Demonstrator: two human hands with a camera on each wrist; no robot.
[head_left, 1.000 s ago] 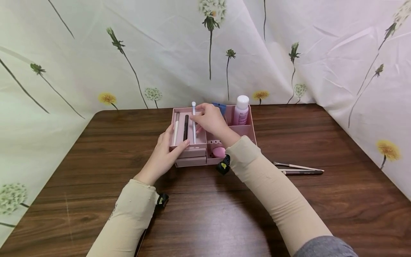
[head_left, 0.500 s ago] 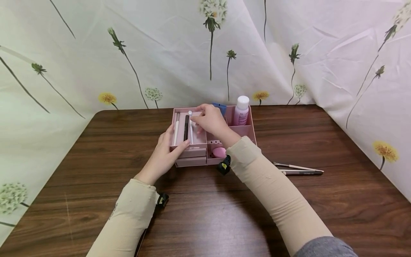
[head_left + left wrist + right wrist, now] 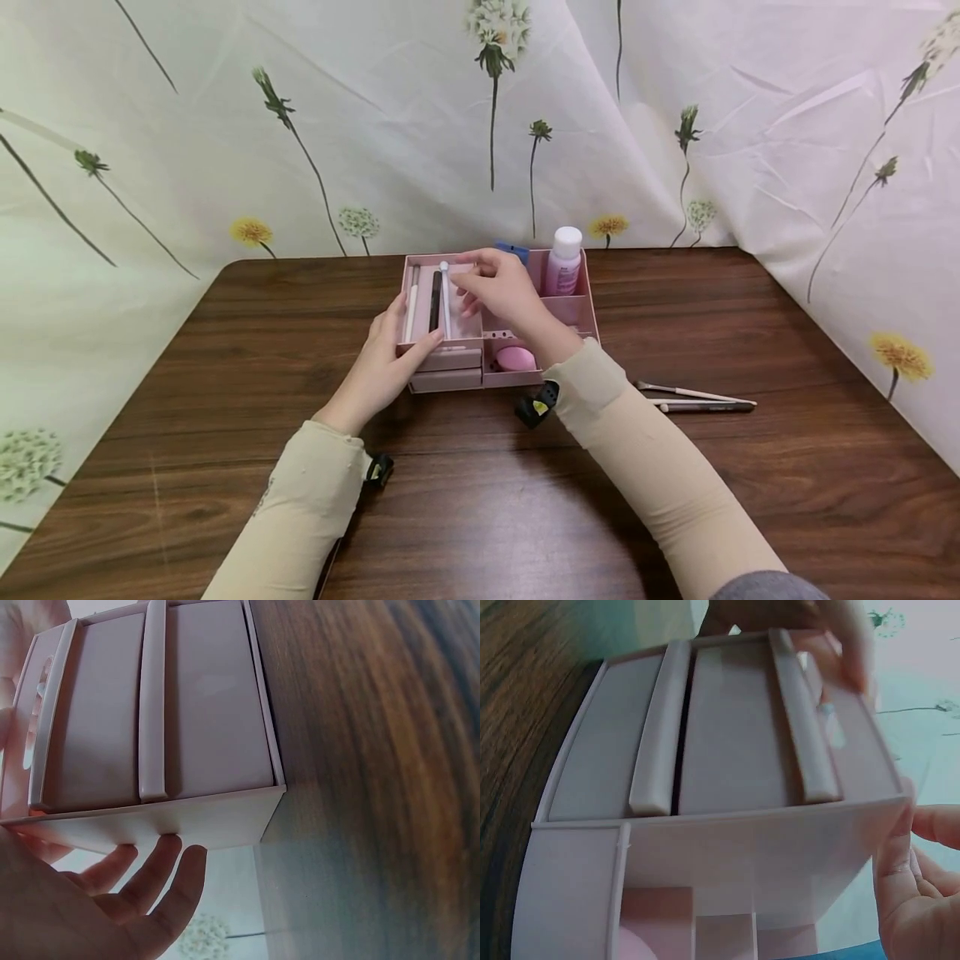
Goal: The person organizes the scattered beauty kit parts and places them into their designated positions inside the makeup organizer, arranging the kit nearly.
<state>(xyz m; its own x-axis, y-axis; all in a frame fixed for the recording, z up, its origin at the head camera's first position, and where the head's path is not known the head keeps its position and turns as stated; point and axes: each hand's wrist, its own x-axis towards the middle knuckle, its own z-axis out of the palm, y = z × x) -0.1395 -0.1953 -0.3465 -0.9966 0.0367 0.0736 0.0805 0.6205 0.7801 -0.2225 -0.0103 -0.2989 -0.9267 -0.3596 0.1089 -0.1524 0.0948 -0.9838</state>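
Observation:
A pink makeup organizer [image 3: 446, 382] stands at the back of the table, with two drawers below a shallow top tray. My left hand [image 3: 378, 354] grips its front left corner, thumb over the front edge and fingers along the side wall [image 3: 150, 825]. In the tray lie a white-and-grey brush [image 3: 412, 304], a black pen-like stick [image 3: 435, 300] and a slim white brush [image 3: 446, 304] leaning close to the black one. My right hand [image 3: 501, 287] hovers over the tray's right side, fingers loosely bent and apart from the white brush.
A pink bottle with a white cap [image 3: 564, 262] and a blue packet [image 3: 513, 252] stand in the organizer's back compartments. A pink sponge [image 3: 516, 358] sits in the front one. Several brushes [image 3: 701, 400] lie on the wooden table [image 3: 480, 500] to the right. A floral cloth [image 3: 375, 125] hangs behind.
The white brush has shifted left and down into the tray beside the black stick. My right hand has let go of it and drawn slightly right. My left hand stays in place.

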